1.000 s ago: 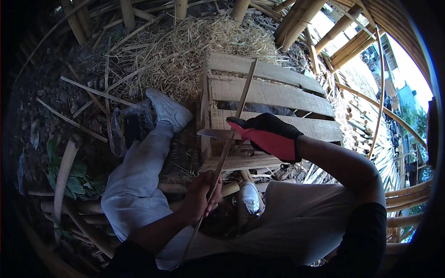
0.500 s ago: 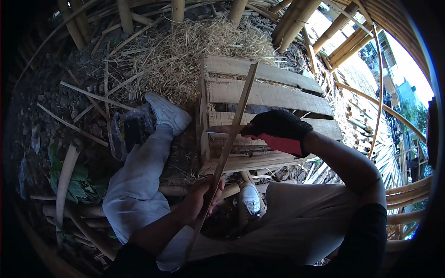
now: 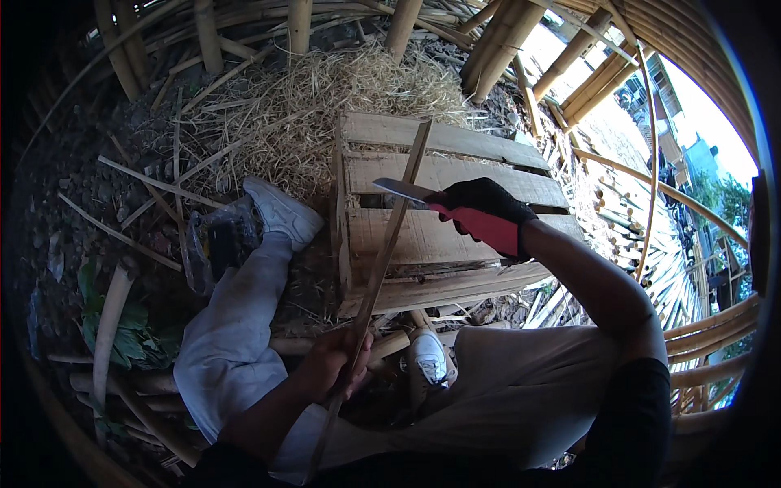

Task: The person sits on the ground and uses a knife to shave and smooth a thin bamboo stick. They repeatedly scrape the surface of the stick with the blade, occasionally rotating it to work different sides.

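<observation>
A long bamboo strip (image 3: 381, 268) slants up from my lap to over a slatted wooden crate (image 3: 455, 172). My bare left hand (image 3: 332, 363) is closed around its lower part. On my right hand (image 3: 486, 215) is a black and red glove, its fingers wrapped round the handle of a knife (image 3: 401, 189). The blade points left and crosses the upper part of the strip, seemingly against it. The glove hides most of the knife's handle.
Beyond the crate lies a heap of straw-like shavings (image 3: 325, 98). Bamboo posts (image 3: 299, 28) rise behind it. Cut bamboo pieces (image 3: 626, 220) lie at the right. Beside my left shoe (image 3: 281, 213) rests a clear plastic bag (image 3: 198, 256) with something dark inside.
The knife has moved up along the strip, its blade now turned with the flat showing. My left hand still grips the strip. The whole view has shifted slightly.
</observation>
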Demonstrator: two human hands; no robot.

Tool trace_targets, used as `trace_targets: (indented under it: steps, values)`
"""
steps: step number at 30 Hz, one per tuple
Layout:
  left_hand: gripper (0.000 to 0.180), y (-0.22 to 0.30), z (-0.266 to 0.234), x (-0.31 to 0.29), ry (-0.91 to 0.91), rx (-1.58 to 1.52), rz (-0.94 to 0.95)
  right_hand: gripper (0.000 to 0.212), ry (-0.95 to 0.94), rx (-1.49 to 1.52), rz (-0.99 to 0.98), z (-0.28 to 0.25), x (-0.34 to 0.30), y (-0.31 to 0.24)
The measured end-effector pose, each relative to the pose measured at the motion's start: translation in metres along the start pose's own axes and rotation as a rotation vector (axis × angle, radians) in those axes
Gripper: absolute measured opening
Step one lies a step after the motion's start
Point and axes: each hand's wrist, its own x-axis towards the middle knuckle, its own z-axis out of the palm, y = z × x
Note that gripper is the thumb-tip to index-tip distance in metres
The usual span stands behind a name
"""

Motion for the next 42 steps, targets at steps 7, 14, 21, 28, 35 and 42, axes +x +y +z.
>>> trace_targets:
  steps: [7, 14, 21, 28, 35, 42]
  values:
    - [0.028, 0.006, 0.019, 0.008, 0.126, -0.094, -0.026, 0.037, -0.087, -0.235, -0.365, 0.040, -0.025, -0.020]
    - [0.041, 0.005, 0.018, 0.011, 0.134, -0.084, -0.061, 0.039, -0.134, -0.293, -0.240, 0.038, -0.022, -0.027]
    - [0.044, 0.013, 0.021, 0.012, 0.170, -0.046, -0.084, 0.036, 0.067, -0.174, -0.361, 0.036, -0.003, -0.010]
    - [0.043, 0.013, 0.018, 0.009, 0.134, -0.100, -0.061, 0.044, -0.273, 0.040, 0.024, 0.027, -0.012, -0.033]
    - [0.045, 0.009, 0.010, 0.009, 0.087, -0.133, -0.090, 0.027, -0.341, 0.361, 0.098, 0.009, -0.010, -0.031]
    - [0.047, 0.013, 0.015, 0.009, 0.110, -0.073, -0.079, 0.026, -0.008, 0.710, 0.164, 0.008, -0.016, -0.031]
